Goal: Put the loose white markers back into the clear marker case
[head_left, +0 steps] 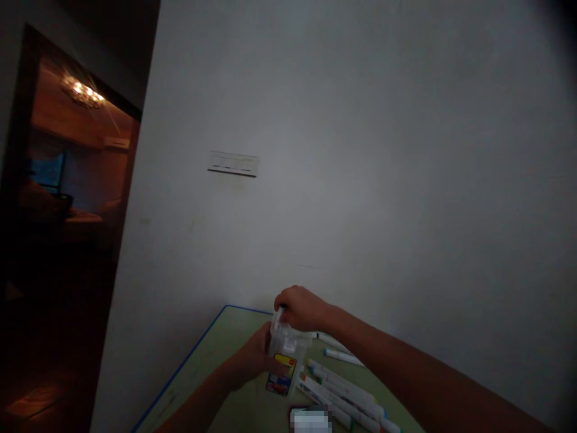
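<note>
A clear plastic box (300, 344) with a colourful label (281, 374) stands slightly tilted above the table. My left hand (258, 359) is closed around its left side, thumb across the label. At the box's open top, my right hand (301, 308) is closed with fingers pointing down on what looks like a white marker with a dark end; most of it is hidden by the fingers and rim. Just right of the box, several white markers (345, 388) with coloured ends lie on the table, one with a blue end (343, 356) apart from the pile.
The pale green table (193, 385) has a blue edge and meets a bare white wall (360, 150). A blurred-out device (311, 420) lies at the front. A switch plate (233, 163) is on the wall. At left, a doorway opens to a lit room (81, 144).
</note>
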Demonstrator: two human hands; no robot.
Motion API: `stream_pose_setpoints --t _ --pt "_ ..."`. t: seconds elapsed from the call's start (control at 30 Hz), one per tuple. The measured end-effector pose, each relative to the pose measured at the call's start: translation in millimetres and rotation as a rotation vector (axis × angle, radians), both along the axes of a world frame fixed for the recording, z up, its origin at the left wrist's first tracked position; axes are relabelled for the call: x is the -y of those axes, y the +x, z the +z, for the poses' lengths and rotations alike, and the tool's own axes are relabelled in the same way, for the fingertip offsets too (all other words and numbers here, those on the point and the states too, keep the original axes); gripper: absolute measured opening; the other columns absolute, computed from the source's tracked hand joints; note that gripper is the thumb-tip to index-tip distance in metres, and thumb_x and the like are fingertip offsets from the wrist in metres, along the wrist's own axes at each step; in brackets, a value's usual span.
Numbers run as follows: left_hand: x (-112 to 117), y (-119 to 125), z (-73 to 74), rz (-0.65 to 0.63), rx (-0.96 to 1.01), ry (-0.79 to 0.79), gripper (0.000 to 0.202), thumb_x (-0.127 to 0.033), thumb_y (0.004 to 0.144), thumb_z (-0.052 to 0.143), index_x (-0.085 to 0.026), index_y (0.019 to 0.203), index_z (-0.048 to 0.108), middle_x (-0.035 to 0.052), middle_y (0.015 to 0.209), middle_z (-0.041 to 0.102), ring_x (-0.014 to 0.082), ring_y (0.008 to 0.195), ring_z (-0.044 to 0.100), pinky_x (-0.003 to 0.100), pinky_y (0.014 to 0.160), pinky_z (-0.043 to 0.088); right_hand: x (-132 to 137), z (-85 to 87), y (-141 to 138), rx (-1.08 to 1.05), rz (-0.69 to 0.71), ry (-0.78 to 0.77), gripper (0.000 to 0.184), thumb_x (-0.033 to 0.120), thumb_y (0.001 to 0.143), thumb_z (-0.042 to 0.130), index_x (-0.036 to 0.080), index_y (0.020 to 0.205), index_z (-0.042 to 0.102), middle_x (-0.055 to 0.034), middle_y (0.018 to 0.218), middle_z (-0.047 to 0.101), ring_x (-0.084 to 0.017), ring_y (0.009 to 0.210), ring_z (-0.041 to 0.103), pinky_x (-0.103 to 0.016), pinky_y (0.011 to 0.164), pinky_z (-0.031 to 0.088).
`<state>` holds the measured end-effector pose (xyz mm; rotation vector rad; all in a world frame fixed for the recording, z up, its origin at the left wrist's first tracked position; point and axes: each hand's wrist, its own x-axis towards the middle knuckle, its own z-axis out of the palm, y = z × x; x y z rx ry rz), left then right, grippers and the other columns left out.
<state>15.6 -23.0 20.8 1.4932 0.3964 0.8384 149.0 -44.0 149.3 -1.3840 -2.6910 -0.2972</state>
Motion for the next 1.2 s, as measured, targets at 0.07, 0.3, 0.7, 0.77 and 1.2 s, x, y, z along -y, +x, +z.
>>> stream_pose_setpoints --t 0.07,0.3,0.7,0.77,1.2 --pt "0 -1 -6.2 0.052 0.052 -0.041 0.071 -0.012 0.044 0.083 -0.018 0.106 0.049 0.0041 0.098 0.064 0.0249 0.092 0.061 0.034 0.077 0.047 -1 -11.5 -3 -0.02 -0.057 0.019 0.025 0.017 0.069 0.057 0.015 0.091 0.07 -0.0106 0.091 0.07 -0.019 0.081 0.062 -0.026 0.067 0.04" --pt "6 -4 -12.2 0.097 0.108 -0.055 0.064 -0.013 0.049 0.081 -0.018 0.104 0.049 0.0038 0.097 0.063 0.0246 0.093 0.06 0.035 0.081 0.046 -5 -29.0 5 -0.211 -0.075 -0.054 0.027 0.015 0.064 0.061 0.013 0.09 0.07 -0.0085 0.088 0.068 -0.015 0.074 0.059 -0.023 0.063 0.04" --pt "1 -3 -17.5 0.078 0.108 -0.015 0.065 -0.018 0.053 0.081 -0.019 0.108 0.047 0.0036 0.096 0.063 0.0244 0.092 0.061 0.036 0.08 0.048 -3 -23.9 4 -0.155 -0.1 -0.023 0.02 0.026 0.07 0.065 0.017 0.087 0.071 -0.0065 0.078 0.07 -0.016 0.069 0.06 -0.024 0.059 0.036" --pt "0 -2 -19.7 0.104 0.09 -0.004 0.064 -0.018 0.053 0.081 -0.019 0.108 0.048 0.0039 0.097 0.064 0.0244 0.092 0.061 0.036 0.079 0.048 -3 -22.8 3 -0.131 -0.1 -0.011 0.023 0.03 0.071 0.066 0.018 0.091 0.07 -0.0061 0.08 0.071 -0.017 0.072 0.062 -0.025 0.061 0.037" --pt "4 -1 -11.3 0.162 0.03 -0.002 0.058 -0.016 0.056 0.078 -0.019 0.107 0.051 0.0076 0.103 0.067 0.0254 0.089 0.066 0.039 0.079 0.052 -1 -13.6 14 -0.121 -0.118 0.122 0.036 0.041 0.077 0.061 0.016 0.102 0.064 -0.0086 0.083 0.069 -0.02 0.075 0.062 -0.027 0.061 0.039"
